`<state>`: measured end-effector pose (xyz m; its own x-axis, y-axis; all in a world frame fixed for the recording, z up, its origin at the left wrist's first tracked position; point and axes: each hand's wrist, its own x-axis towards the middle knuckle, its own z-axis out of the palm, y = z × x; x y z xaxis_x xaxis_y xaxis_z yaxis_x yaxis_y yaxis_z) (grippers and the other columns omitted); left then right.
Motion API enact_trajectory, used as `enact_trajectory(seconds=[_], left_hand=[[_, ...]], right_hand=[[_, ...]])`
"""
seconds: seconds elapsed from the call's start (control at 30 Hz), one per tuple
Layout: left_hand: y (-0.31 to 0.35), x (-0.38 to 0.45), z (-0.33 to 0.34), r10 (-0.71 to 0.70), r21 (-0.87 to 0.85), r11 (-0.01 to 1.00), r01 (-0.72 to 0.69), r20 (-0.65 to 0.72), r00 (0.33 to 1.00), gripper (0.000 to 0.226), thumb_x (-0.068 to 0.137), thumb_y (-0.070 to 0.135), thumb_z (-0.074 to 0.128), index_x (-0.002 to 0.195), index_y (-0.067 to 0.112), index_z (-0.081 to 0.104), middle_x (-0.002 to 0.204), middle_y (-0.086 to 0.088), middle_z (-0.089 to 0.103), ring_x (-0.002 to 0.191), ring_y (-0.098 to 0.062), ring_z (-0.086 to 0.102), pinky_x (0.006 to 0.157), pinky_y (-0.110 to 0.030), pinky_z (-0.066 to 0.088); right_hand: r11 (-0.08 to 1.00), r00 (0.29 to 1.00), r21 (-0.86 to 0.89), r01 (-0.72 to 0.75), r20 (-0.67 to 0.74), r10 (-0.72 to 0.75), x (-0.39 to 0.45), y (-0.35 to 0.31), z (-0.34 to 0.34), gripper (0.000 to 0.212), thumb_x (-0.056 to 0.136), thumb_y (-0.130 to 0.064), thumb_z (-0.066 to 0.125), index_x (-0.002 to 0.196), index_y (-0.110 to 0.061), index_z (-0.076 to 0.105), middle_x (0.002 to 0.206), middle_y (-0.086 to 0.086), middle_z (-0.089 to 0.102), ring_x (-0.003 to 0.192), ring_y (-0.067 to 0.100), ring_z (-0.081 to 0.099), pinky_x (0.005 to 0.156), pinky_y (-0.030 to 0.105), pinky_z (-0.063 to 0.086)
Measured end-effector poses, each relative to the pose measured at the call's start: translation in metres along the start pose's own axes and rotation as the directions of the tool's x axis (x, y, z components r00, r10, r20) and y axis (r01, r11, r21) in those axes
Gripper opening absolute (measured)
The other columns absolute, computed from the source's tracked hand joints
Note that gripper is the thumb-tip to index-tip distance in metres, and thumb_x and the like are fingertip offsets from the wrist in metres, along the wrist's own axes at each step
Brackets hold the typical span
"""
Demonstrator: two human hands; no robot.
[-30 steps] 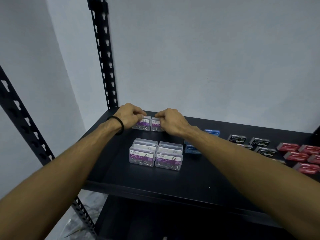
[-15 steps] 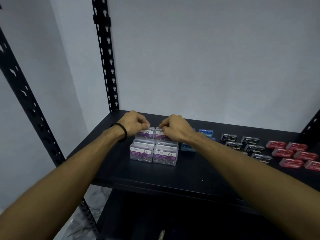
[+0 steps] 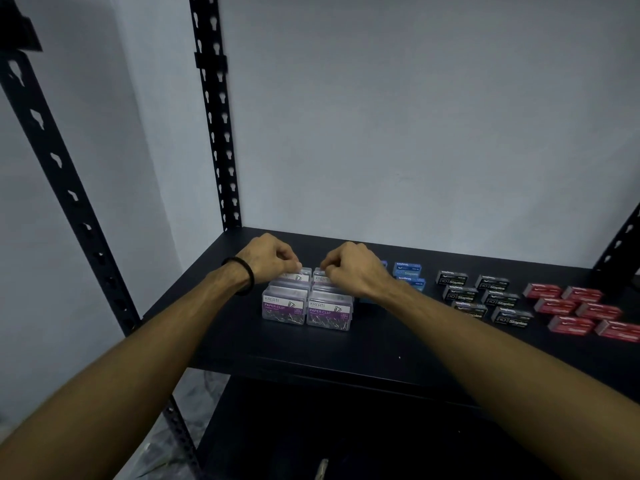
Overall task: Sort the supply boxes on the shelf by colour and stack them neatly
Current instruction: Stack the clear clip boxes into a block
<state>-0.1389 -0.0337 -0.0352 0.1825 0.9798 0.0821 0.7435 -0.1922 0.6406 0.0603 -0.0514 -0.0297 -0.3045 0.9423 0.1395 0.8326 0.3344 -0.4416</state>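
Two clear paper clip boxes with purple labels stand side by side near the shelf's front, a left one and a right one. Right behind them are two more purple-labelled boxes. My left hand grips the rear left box and my right hand grips the rear right box. Both rear boxes sit close against the front pair. Blue staple boxes lie to the right, partly hidden by my right forearm.
Several black staple boxes and several red ones lie in rows on the right of the black shelf. Perforated black uprights stand at the back left and front left. A grey wall is behind. A lower shelf shows below.
Both hands have drawn the two rear paper clip boxes forward from the back of the shelf until they sit right behind the front pair. The camera view has tilted upward.
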Motion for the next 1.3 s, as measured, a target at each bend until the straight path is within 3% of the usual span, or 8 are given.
enact_trajectory(seconds=[0.2, 0.43, 0.53, 0.63, 0.73, 0.9, 1.1, 1.3], left_hand=[[0.003, -0.005, 0.0, 0.008, 0.009, 1.0, -0.008, 0.001, 1.0, 0.01, 0.081, 0.031, 0.074, 0.087, 0.024, 0.074, 0.085, 0.012, 0.071, 0.085, -0.001, 0.064, 0.077, -0.024, 0.051], [0.002, -0.008, -0.001, 0.016, 0.01, 1.0, -0.017, 0.037, 0.999, 0.022, 0.084, 0.038, 0.069, 0.103, 0.027, 0.07, 0.104, 0.008, 0.069, 0.102, -0.009, 0.062, 0.093, -0.036, 0.05], [0.005, -0.013, -0.01, 0.037, -0.006, 0.999, -0.037, 0.101, 0.994, 0.053, 0.079, 0.055, 0.067, 0.125, 0.03, 0.059, 0.125, 0.004, 0.061, 0.117, -0.013, 0.054, 0.102, -0.04, 0.044], [0.009, -0.018, -0.024, 0.007, 0.078, 0.996, -0.033, 0.31, 0.951, 0.091, 0.066, 0.062, 0.074, 0.144, 0.034, 0.036, 0.147, 0.002, 0.04, 0.132, -0.018, 0.04, 0.108, -0.039, 0.035], [0.012, -0.023, -0.029, -0.042, 0.173, 0.984, -0.037, 0.431, 0.901, 0.112, 0.058, 0.057, 0.083, 0.149, 0.035, 0.022, 0.155, 0.007, 0.027, 0.138, -0.017, 0.03, 0.109, -0.034, 0.029], [0.017, -0.027, -0.014, -0.078, 0.319, 0.945, -0.066, 0.418, 0.905, 0.121, 0.057, 0.04, 0.089, 0.151, 0.032, 0.014, 0.153, 0.007, 0.028, 0.137, -0.016, 0.032, 0.109, -0.032, 0.029], [0.024, -0.024, -0.004, -0.096, 0.437, 0.896, -0.085, 0.377, 0.921, 0.11, 0.062, 0.03, 0.088, 0.149, 0.031, 0.021, 0.143, 0.004, 0.034, 0.13, -0.021, 0.039, 0.105, -0.038, 0.038], [0.022, -0.02, -0.003, -0.065, 0.431, 0.896, -0.106, 0.365, 0.929, 0.101, 0.061, 0.029, 0.088, 0.144, 0.03, 0.03, 0.136, 0.003, 0.04, 0.122, -0.02, 0.043, 0.096, -0.036, 0.041]], right_hand=[[0.999, 1.0, -0.044, 0.014, -0.008, -0.014, -0.006, 0.0, -0.001, 0.029, 0.089, -0.015, 0.052, 0.106, -0.022, 0.075, 0.11, -0.006, 0.073, 0.094, 0.011, 0.065, 0.082, 0.031, 0.054], [0.998, 0.999, -0.06, 0.026, 0.023, -0.025, -0.008, 0.004, -0.002, 0.031, 0.092, -0.027, 0.054, 0.119, -0.024, 0.068, 0.117, -0.005, 0.07, 0.098, 0.01, 0.062, 0.081, 0.031, 0.051], [0.999, 0.997, -0.029, 0.046, 0.065, -0.044, -0.01, 0.006, -0.001, 0.055, 0.091, -0.056, 0.048, 0.135, -0.024, 0.055, 0.133, -0.002, 0.061, 0.113, 0.014, 0.059, 0.093, 0.037, 0.049], [0.995, 0.985, -0.058, 0.084, 0.157, -0.074, -0.012, 0.004, -0.003, 0.092, 0.076, -0.082, 0.041, 0.146, -0.022, 0.043, 0.148, 0.001, 0.047, 0.129, 0.019, 0.049, 0.101, 0.041, 0.041], [0.982, 0.966, -0.137, 0.129, 0.242, -0.093, -0.013, 0.006, -0.004, 0.093, 0.078, -0.076, 0.051, 0.15, -0.02, 0.035, 0.154, 0.005, 0.038, 0.135, 0.022, 0.041, 0.105, 0.043, 0.038], [0.98, 0.939, -0.155, 0.124, 0.338, -0.065, -0.016, 0.005, -0.004, 0.108, 0.07, -0.067, 0.072, 0.153, -0.016, 0.025, 0.154, 0.007, 0.035, 0.134, 0.025, 0.042, 0.108, 0.046, 0.038], [0.96, 0.942, -0.213, 0.182, 0.316, -0.109, -0.019, 0.007, -0.003, 0.105, 0.07, -0.048, 0.081, 0.152, -0.015, 0.026, 0.139, 0.005, 0.045, 0.121, 0.021, 0.047, 0.1, 0.036, 0.043], [0.959, 0.945, -0.206, 0.197, 0.301, -0.129, -0.017, 0.007, -0.002, 0.097, 0.071, -0.045, 0.082, 0.149, -0.016, 0.032, 0.132, 0.004, 0.049, 0.114, 0.019, 0.051, 0.095, 0.036, 0.045]])
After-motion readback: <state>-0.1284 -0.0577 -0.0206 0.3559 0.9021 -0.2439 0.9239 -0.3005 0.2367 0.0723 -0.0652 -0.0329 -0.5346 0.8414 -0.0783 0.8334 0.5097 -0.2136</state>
